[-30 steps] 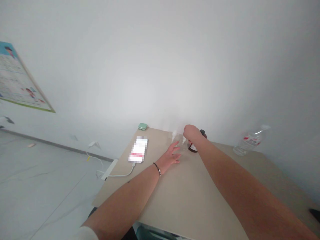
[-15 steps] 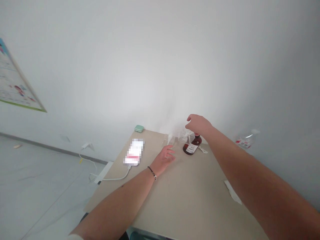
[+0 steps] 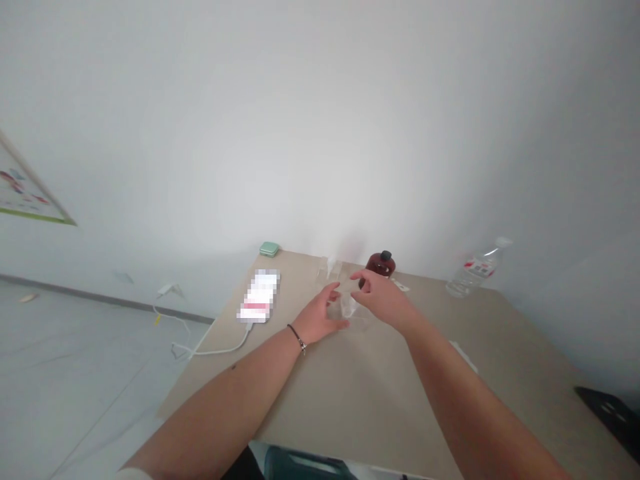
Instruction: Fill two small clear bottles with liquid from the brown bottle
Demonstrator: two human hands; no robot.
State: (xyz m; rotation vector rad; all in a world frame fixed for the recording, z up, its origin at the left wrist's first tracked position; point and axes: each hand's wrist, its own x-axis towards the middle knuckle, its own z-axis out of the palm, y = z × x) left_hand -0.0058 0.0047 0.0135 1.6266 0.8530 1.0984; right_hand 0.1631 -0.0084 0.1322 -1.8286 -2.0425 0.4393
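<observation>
My two hands meet over the middle of the beige table [image 3: 380, 393]. A small clear plastic cup [image 3: 347, 306] is between them. My right hand [image 3: 381, 300] has its fingers curled and pinched at the cup's right side. My left hand [image 3: 321, 313], a dark bracelet on its wrist, lies spread with thumb and fingers apart on the cup's left side. Whether the left fingers touch the cup is unclear. A brown bottle [image 3: 381, 264] with a black cap stands just behind my right hand.
A phone [image 3: 259, 296] on a white cable lies at the table's left. At the back edge are a green case [image 3: 269, 249] and another clear container [image 3: 330, 267]. A water bottle [image 3: 475, 270] stands at the back right, a dark object [image 3: 607, 410] at the right edge.
My right hand has left the space above the brown bottle and come down toward me, meeting the left hand at the clear cup. The camera has turned slightly.
</observation>
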